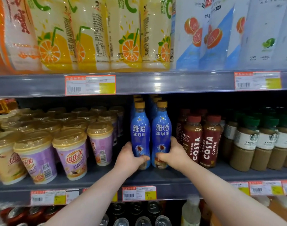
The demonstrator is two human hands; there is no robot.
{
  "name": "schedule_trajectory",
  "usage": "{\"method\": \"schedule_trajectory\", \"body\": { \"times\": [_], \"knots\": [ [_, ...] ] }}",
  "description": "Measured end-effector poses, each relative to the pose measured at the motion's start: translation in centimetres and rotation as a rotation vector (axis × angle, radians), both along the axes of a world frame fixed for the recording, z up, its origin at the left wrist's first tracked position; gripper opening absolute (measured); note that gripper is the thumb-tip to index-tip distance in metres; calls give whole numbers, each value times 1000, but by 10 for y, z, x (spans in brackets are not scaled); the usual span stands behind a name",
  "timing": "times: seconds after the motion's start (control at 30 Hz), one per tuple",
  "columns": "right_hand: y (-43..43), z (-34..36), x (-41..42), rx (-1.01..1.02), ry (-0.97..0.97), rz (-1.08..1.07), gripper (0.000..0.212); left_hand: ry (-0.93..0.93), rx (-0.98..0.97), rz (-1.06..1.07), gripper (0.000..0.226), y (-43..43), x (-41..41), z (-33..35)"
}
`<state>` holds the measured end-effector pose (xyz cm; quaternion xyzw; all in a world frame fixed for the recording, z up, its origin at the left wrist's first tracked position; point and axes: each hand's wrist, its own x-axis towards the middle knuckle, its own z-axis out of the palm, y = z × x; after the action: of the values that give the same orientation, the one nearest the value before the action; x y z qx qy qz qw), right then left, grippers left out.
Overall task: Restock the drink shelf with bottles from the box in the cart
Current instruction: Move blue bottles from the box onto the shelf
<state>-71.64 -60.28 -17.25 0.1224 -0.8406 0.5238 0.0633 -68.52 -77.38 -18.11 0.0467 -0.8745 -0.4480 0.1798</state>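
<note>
Two blue iced-coffee bottles with gold caps stand upright side by side on the middle shelf (155, 178). My left hand (129, 158) grips the lower part of the left blue bottle (140, 132). My right hand (173, 154) grips the lower part of the right blue bottle (161, 132). More blue bottles of the same kind stand in two rows behind them. The box and the cart are out of view.
Purple milk-tea cups (71, 152) crowd the shelf to the left, dark red Costa coffee bottles (199, 141) and green-capped Starbucks bottles (247, 141) to the right. Large juice packs (90, 33) fill the shelf above. Cans and bottles sit on the shelf below.
</note>
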Motion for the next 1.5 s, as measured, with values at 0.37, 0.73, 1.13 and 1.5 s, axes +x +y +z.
{"method": "schedule_trajectory", "body": {
  "times": [0.37, 0.73, 1.13, 1.5],
  "knots": [
    [6, 8, 2, 24, -77, 74, 64, -21, 11, 1, 58, 3, 2, 0],
    [2, 11, 12, 18, -5, 58, 84, -70, 53, 42, 69, 6, 4, 5],
    [72, 54, 41, 265, 435, -104, 49, 578, -356, 288, 90, 75, 46, 43],
    [146, 29, 23, 131, 232, -264, 89, 268, -6, -132, 77, 171, 19, 29]
  ]
}}
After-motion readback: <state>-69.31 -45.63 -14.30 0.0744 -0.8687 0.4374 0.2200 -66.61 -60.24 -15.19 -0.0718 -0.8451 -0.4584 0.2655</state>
